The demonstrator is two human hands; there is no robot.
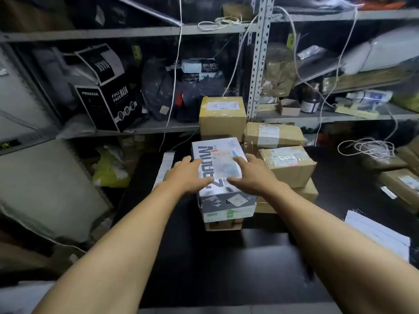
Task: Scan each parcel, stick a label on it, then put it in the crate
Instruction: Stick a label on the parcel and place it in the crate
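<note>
Both hands press a label onto the top parcel.
Left hand and right hand fingers lie straight, flat; label between them on the grey parcel.

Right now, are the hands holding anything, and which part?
Nothing is gripped. The left hand and right hand lie flat on the grey and white printed cardboard parcel, pressing its paper label on top.

Two bare forearms show from past the elbow to the fingertips, with no sleeves, watch, rings or gloves on them. The left hand and right hand have short, unpainted nails. At the frame's bottom left corner lies a pale grey fabric patch, perhaps clothing.
</note>
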